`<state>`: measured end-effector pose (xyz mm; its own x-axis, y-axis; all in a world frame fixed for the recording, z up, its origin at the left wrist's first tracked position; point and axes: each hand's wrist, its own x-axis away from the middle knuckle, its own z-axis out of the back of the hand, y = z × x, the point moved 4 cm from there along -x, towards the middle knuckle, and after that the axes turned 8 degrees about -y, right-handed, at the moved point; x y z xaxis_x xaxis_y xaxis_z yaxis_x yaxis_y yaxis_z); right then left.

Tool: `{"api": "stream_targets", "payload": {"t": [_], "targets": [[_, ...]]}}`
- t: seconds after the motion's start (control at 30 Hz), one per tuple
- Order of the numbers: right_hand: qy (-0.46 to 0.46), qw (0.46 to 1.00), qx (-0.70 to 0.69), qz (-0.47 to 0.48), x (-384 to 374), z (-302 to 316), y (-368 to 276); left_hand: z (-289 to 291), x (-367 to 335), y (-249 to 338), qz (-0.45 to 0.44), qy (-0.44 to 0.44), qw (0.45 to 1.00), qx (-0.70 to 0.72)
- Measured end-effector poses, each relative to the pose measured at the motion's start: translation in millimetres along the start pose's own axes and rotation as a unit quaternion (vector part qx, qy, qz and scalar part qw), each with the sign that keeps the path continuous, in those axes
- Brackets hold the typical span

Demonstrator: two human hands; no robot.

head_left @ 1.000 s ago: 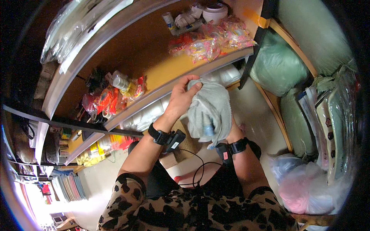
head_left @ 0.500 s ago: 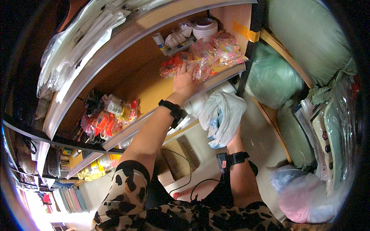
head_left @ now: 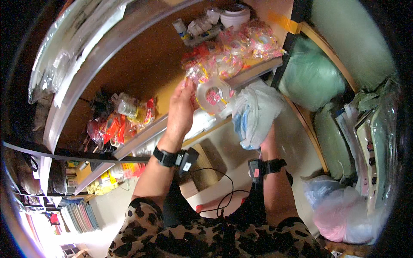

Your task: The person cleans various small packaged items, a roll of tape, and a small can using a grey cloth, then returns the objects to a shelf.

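Observation:
My left hand [head_left: 180, 109] is raised in front of a wooden shelf [head_left: 254, 73] and holds a clear packet with a roll of tape [head_left: 213, 93] in it. More wrapped tape rolls [head_left: 254, 41] lie in a pile on that shelf, just above the packet. My right hand is mostly hidden behind a bundle of white and blue plastic bags [head_left: 256, 112] that it grips close to the shelf's front edge. Both wrists wear black bands.
White tubs and small bottles [head_left: 215, 19] stand at the back of the shelf. A lower shelf holds red packets and bottles [head_left: 120, 118]. Green stuffed bags [head_left: 309, 81] fill a rack at right. Pink and white bags [head_left: 340, 210] lie low right.
My left hand reached up to the tape rolls on the shelf, then drew back holding one wrapped roll. The bag bundle in my right hand stayed near the shelf edge.

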<state>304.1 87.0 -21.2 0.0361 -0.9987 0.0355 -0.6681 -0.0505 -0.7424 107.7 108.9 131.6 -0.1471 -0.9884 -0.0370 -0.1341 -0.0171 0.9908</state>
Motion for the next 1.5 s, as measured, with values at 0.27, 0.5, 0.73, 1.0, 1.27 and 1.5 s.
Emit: {"api": "stream_targets", "payload": {"t": [0.27, 0.5, 0.73, 1.0, 1.27, 1.5], "targets": [[-0.071, 0.937, 0.326, 0.108, 11, -88, 25, 2, 61, -77, 0.096, 0.016, 0.980, 0.173], [0.007, 0.960, 0.281, 0.018, -2, -72, 51, 26, 67, -77, 0.114, 0.017, 0.948, 0.295], [-0.040, 0.992, 0.074, -0.096, -9, -70, 65, 65, 65, -93, 0.157, -0.050, 0.936, 0.311], [-0.112, 0.965, 0.192, -0.136, 1, -97, 76, 89, 59, -93, 0.072, -0.047, 0.986, -0.142], [-0.051, 0.906, 0.403, -0.115, 0, -81, 98, 83, 61, -99, 0.065, -0.073, 0.991, -0.097], [-0.051, 0.976, 0.104, -0.186, 2, -57, 114, 84, 64, -99, 0.122, -0.103, 0.987, -0.012]]}}
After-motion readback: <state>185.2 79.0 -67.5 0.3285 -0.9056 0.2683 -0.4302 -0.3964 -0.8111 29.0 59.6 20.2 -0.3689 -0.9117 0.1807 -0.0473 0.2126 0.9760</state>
